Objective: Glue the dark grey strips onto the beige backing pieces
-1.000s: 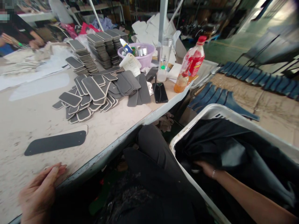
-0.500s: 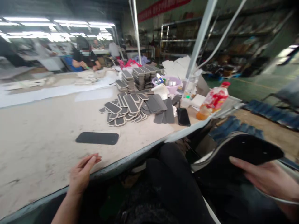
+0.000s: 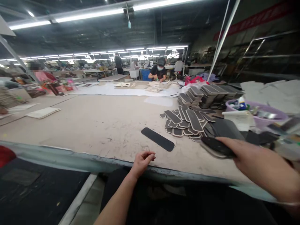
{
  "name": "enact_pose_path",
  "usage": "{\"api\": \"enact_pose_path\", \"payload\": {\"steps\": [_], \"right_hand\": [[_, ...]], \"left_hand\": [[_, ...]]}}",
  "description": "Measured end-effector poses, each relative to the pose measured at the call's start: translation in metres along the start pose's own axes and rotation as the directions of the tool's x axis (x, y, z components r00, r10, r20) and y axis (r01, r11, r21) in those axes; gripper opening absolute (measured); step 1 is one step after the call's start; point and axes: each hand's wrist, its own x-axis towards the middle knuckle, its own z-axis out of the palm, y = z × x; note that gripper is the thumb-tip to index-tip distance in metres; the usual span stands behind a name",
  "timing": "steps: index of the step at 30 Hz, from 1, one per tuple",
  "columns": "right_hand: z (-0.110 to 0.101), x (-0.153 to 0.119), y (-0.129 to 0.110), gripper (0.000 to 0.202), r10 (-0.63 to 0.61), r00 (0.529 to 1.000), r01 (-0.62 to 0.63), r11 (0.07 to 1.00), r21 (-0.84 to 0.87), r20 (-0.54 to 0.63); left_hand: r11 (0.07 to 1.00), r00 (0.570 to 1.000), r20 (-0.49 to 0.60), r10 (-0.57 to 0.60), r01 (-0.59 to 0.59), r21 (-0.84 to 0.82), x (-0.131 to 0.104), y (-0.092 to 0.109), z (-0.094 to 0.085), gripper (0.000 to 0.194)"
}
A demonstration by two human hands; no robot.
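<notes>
My right hand (image 3: 248,156) grips a black panel with a light edge (image 3: 217,147), holding it over the right part of the table. Whether it is one piece or several layers, I cannot tell. My left hand (image 3: 142,160) rests at the table's front edge with fingers curled and thumb pressed to them; anything small between them is hidden. Just beyond it lies a long black strip with rounded ends (image 3: 158,139), flat and slanting on the table. A loose heap of dark, pale-edged rounded pieces (image 3: 185,120) is left of my right hand.
Behind the heap stand stacks of similar pieces (image 3: 206,93). A purple basket (image 3: 276,117) of small items is at the right. White sheets (image 3: 43,112) lie on the left of the table (image 3: 77,125). A co-worker (image 3: 158,72) sits across the table.
My view has swung left. My right hand has brought the black panel from beside the table, at the right, to over the tabletop. My left hand stays near the edge, fingers still curled.
</notes>
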Motion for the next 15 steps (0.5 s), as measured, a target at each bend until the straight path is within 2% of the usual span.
{"api": "enact_pose_path", "payload": {"steps": [1,3,6,8,9,11,13,15], "right_hand": [[0.020,0.007,-0.017,0.054,-0.076,0.995,0.087,0.975,-0.206,0.062],[0.069,0.014,-0.047,0.056,-0.070,0.992,0.109,0.904,-0.414,0.107],[0.138,0.012,-0.068,0.061,-0.031,0.966,0.144,0.886,-0.440,0.255],[0.164,0.009,-0.066,0.072,-0.054,0.924,0.197,0.915,-0.351,0.377],[0.169,0.008,-0.061,0.076,-0.096,0.896,0.229,0.936,-0.267,0.433],[0.166,0.009,-0.046,0.082,-0.188,0.850,0.262,0.961,-0.086,0.492],[0.156,0.015,-0.025,0.089,-0.211,0.851,0.248,0.969,-0.014,0.481],[0.149,0.021,-0.001,0.091,-0.175,0.880,0.219,0.974,-0.050,0.441]], "left_hand": [[1.000,1.000,0.011,-0.002,0.002,0.006,0.001,0.000,-0.001,0.029],[1.000,1.000,0.024,-0.003,0.003,0.026,0.002,0.001,-0.003,0.028],[0.997,0.999,0.040,-0.008,0.005,0.074,0.003,0.000,-0.004,0.027],[0.993,0.998,0.060,-0.022,0.015,0.114,0.003,-0.002,-0.006,0.027],[0.990,0.997,0.076,-0.027,0.017,0.139,0.003,-0.003,-0.007,0.027],[0.978,0.994,0.110,-0.015,-0.009,0.209,0.003,-0.004,-0.008,0.027],[0.939,0.986,0.158,0.056,-0.106,0.328,0.002,-0.003,-0.007,0.025],[0.844,0.951,0.252,0.176,-0.278,0.458,0.000,-0.001,-0.002,0.025]]}}
